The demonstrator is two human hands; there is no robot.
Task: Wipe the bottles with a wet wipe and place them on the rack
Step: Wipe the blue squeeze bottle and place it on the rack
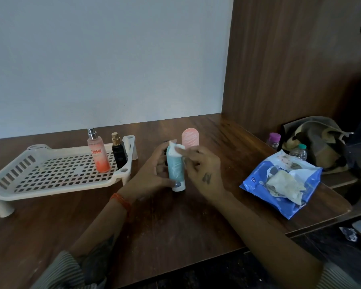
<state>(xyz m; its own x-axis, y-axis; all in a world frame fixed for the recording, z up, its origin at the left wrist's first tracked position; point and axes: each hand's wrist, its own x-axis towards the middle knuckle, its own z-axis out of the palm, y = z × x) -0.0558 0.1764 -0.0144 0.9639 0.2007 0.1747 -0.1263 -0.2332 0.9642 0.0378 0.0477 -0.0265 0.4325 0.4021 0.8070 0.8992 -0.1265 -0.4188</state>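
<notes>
The left hand (pixel 152 172) grips the upright teal plastic bottle (pixel 175 171). The right hand (pixel 202 167) pinches a white wet wipe (pixel 178 148) on its top. The cream perforated plastic rack (pixel 56 174) lies left, nearer the left hand.

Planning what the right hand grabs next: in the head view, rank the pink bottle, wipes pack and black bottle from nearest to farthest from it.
1. Pink bottle, just behind the right hand.
2. Wipes pack, to its right.
3. Black bottle, left, on the rack.

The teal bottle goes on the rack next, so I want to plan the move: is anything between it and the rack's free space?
Nothing visible on the brown wooden table blocks it. The teal bottle can pass over the white perforated plastic rack; only the orange spray bottle and black bottle occupy its right end.
</notes>
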